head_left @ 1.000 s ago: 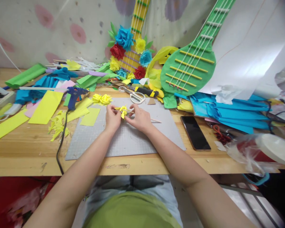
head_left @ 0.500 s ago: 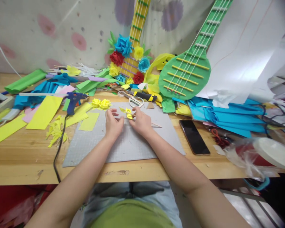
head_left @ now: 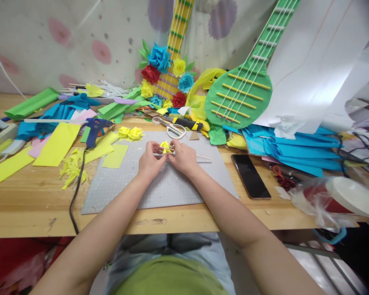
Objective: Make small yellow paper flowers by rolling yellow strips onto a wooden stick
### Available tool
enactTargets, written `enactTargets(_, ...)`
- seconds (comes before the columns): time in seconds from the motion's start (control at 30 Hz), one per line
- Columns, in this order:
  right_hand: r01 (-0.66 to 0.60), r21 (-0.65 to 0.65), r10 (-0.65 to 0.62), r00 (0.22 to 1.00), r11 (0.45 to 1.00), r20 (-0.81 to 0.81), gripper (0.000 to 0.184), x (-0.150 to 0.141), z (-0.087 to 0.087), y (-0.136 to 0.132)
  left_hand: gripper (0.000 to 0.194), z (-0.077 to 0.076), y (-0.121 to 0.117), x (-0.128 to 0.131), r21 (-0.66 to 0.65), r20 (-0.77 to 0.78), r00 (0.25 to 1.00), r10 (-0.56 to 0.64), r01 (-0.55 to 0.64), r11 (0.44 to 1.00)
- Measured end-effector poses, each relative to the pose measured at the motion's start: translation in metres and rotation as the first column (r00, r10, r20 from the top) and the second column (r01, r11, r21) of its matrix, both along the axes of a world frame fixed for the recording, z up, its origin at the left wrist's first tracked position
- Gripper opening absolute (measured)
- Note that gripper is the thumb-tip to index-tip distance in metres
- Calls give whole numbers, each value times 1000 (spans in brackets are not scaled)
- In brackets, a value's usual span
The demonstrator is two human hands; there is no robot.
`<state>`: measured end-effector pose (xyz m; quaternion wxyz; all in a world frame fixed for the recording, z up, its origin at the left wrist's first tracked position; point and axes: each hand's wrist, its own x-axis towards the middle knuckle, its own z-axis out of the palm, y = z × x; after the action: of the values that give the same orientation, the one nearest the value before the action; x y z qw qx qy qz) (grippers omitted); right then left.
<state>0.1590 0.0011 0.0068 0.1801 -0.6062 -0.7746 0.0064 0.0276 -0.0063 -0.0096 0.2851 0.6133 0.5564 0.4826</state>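
Note:
Over the grey cutting mat [head_left: 172, 190], my two hands meet around a small yellow paper flower [head_left: 165, 146]. My left hand [head_left: 151, 160] pinches the flower from the left, its fingertips closed at the lower edge. From the right, my right hand [head_left: 183, 156] has its fingers bent against the petals and around a thin stick [head_left: 204, 158], whose pale end sticks out to the right past the wrist. Part of the flower is hidden behind the fingers. More yellow paper flowers [head_left: 130, 133] lie on the mat's far left edge, beside a cut yellow paper piece [head_left: 115, 156].
White-handled scissors [head_left: 176, 131] and a utility knife [head_left: 187, 123] lie behind my hands. A blue glue gun [head_left: 94, 133] with its cord is at left among paper strips. A phone [head_left: 251, 176] lies right of the mat. A green paper instrument [head_left: 240, 98] leans behind.
My left hand has moved right and closed on the yellow flower. The flower's petals now face up more between both hands, and the stick has shifted slightly right.

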Motion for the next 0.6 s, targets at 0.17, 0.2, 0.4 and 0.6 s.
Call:
enactTargets(0.17, 3, -6, -3, 1000, 1000, 9, 32, 2, -1, 0, 37, -3, 3, -1, -18, 122, 987, -101, 104, 994)
enactTargets(0.2, 1, -7, -1, 1000, 1000, 8, 32, 2, -1, 1, 38, -3, 3, -2, -15, 120, 988, -95, 97, 995)
enactTargets(0.4, -21, -14, 21, 1000, 1000, -1, 30, 3, -1, 0, 42, 0, 2, -4, -15, 8, 1000, -23, 23, 1000)
enactTargets(0.6, -24, -18, 23, 999, 1000, -40, 28, 5, -2, 1, 42, 0, 3, -5, -24, 102, 992, -71, 73, 997)
